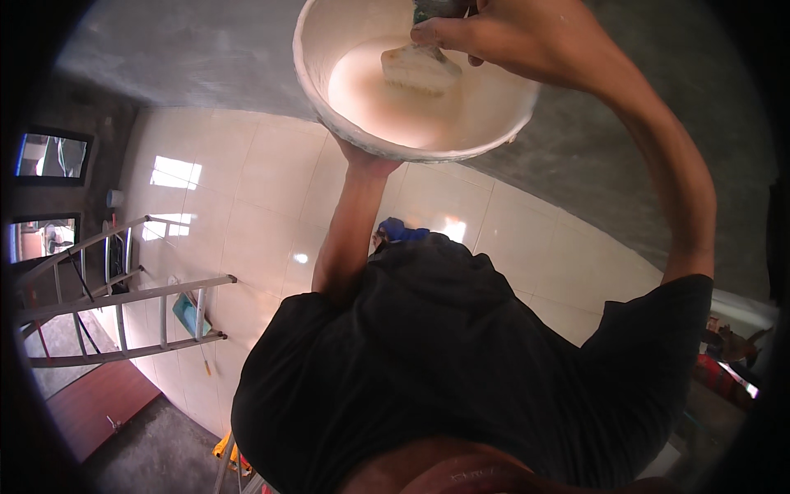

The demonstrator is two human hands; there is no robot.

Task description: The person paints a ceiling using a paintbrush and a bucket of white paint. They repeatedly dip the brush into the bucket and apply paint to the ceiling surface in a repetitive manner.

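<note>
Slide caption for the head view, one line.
Right hand holding a flat cream-bristled brush inside a round white bucket of pale liquid, left hand partly hidden beneath.

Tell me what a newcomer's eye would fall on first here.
Probably the pale bucket of milky liquid at top centre, where the right hand holds a wide paintbrush and the left hand bears on the outside. Next, perhaps, the metal ladder at far left.

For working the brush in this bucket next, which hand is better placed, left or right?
Right, likely: the right hand grips the wide brush, its bristles in or just above the pale liquid in the bucket. The left hand, mostly hidden, appears busy supporting the bucket.
</note>
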